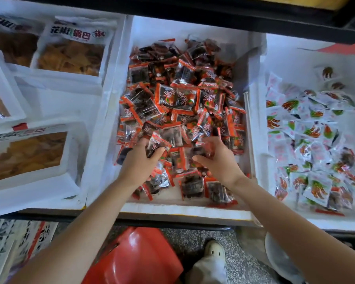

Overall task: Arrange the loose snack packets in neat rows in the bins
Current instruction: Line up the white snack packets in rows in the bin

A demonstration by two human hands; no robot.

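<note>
A white bin (pixel 184 209) in the middle holds a loose heap of several small red-and-black snack packets (pixel 182 95). Both my hands are down in the near part of that heap. My left hand (pixel 140 160) grips a few packets, with thumb and fingers curled round one dark packet (pixel 156 145). To its right, my right hand (pixel 217 158) curls its fingers over a small bunch of packets (pixel 203 149). More packets lie flat under and between my wrists near the bin's front wall.
The bin on the right (pixel 260 140) holds several white packets with red-and-green prints (pixel 312 140). On the left lie large white bags of yellow crisps (pixel 70 54). A red stool (pixel 135 257) and my shoe (pixel 213 251) are on the floor below.
</note>
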